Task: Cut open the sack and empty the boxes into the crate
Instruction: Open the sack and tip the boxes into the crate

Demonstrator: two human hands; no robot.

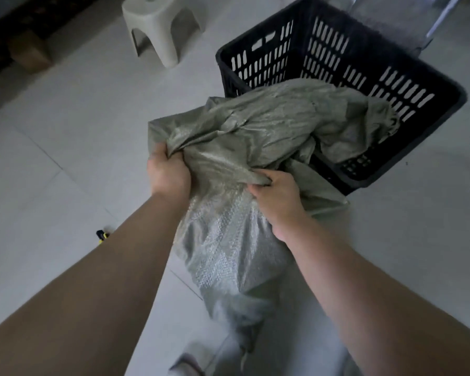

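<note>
Both hands — left [167,172], right [278,199] — clench bunched sack [255,131] cloth; its far end drapes ahead-right into the crate [445,104] — boxes unseen

Two bare arms enter from the near edge: the left arm [106,280] from the near left corner, the right arm [364,280] from the near right. Each is uncovered from the wrist back to the frame edge, and looks broad near the camera and narrower toward the wrist. The left hand [168,175] and right hand [277,199] are bare as well. Near, between the arms, light grey trousers [282,348] show, loose and creased, with a faint seam line on the left side; the cloth is blurred.
</note>
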